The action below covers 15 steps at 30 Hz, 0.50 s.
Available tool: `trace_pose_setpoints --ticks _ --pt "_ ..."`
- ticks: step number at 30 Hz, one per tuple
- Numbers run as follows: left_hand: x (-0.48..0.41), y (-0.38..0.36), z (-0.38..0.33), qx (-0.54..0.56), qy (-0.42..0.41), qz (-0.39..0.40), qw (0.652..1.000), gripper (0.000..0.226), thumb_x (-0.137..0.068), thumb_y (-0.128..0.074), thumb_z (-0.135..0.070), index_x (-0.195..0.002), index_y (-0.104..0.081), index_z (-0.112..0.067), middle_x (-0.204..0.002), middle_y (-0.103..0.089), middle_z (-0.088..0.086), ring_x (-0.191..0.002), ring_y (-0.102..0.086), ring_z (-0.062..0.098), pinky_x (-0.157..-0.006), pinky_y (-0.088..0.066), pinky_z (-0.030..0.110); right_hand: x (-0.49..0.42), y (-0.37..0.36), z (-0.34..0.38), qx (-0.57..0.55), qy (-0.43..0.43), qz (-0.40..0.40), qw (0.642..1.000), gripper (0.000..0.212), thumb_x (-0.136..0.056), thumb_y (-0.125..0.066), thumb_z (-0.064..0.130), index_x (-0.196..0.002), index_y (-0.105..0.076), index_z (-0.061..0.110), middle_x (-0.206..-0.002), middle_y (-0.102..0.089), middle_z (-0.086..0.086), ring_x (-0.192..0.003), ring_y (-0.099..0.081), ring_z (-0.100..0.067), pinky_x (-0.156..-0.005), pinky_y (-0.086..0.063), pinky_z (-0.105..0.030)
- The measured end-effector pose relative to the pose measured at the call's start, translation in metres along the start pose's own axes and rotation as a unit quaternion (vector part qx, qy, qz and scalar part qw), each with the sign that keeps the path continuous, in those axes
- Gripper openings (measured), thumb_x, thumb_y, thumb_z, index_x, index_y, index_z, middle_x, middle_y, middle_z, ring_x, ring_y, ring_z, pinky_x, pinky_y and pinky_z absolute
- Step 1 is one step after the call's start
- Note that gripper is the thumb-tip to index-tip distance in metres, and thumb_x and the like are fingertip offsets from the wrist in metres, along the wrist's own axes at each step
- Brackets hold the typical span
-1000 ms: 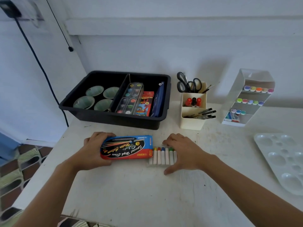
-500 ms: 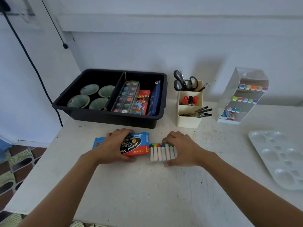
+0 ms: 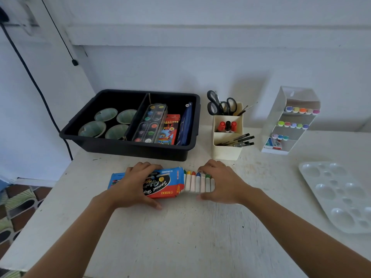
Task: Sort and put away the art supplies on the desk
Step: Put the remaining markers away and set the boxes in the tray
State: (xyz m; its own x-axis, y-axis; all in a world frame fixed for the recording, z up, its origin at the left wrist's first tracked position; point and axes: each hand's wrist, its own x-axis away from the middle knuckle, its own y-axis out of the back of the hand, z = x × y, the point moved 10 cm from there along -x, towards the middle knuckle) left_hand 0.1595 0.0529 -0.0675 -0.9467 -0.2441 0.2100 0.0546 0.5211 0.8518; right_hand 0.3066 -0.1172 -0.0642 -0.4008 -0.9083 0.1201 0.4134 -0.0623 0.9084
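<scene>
Centre of the frame, on the white desk (image 3: 180,237): left hand (image 3: 136,183) is gripping the crayon box (image 3: 166,185) from above, with the fingers curling over its far edge and the thumb hooking the near edge. Box is lying flat, open end facing right.

Right hand (image 3: 222,183) is cupping the row of crayons (image 3: 197,182), fingers curling over the far side by the coloured tips and thumb pressing at the near ends. Crayons are lying side by side on the desk. Leftmost one is touching the box mouth; can't tell whether any is inside it.

Upper left of centre: black bin (image 3: 128,146) is sitting at the back of the desk, split in two.
- Left compartment is holding four pale green bowls (image 3: 92,128).
- Right compartment is holding a watercolour pan set (image 3: 150,123), a red coloured-pencil box (image 3: 169,129) and a dark blue pouch (image 3: 185,123) leaning on the right wall.

Just right of the bin: cream organiser (image 3: 226,151) is standing upright. Scissors (image 3: 215,103) and brushes (image 3: 244,110) are sticking out of the back section. Red and black markers (image 3: 226,126) are sitting in the middle one, and black pens (image 3: 243,139) are poking out of the front.

Further right: clear tiered rack (image 3: 275,117) is showing three rows of capped markers (image 3: 301,110).

Right edge of the frame: white mixing palette (image 3: 337,193) is lying flat, well apart from both hands.
</scene>
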Motion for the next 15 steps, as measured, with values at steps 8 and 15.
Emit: trace_pose_setpoints --ticks 8,15 --pt "-0.002 0.004 -0.004 0.004 -0.014 -0.026 1.0 0.107 -0.055 -0.082 -0.076 -0.145 -0.031 -0.048 -0.134 -0.036 -0.024 -0.123 -0.035 0.0 -0.115 -0.026 0.033 0.003 0.005 0.005 0.002 0.02 -0.005 1.0 0.082 -0.073 -0.075 0.062 -0.143 -0.043 0.033 -0.133 -0.046 0.01 -0.115 -0.034 -0.006 -0.1 -0.036 -0.035" --pt "-0.004 0.001 -0.011 0.001 -0.03 -0.013 0.999 0.105 -0.054 -0.08 -0.081 -0.142 -0.03 -0.051 -0.131 -0.034 -0.03 -0.125 -0.035 -0.002 -0.112 -0.025 0.029 0.004 0.007 0.014 0.07 0.03 0.01 0.997 0.08 -0.078 -0.073 0.059 -0.146 -0.04 0.033 -0.139 -0.042 0.006 -0.125 -0.035 -0.013 -0.104 -0.036 -0.038"
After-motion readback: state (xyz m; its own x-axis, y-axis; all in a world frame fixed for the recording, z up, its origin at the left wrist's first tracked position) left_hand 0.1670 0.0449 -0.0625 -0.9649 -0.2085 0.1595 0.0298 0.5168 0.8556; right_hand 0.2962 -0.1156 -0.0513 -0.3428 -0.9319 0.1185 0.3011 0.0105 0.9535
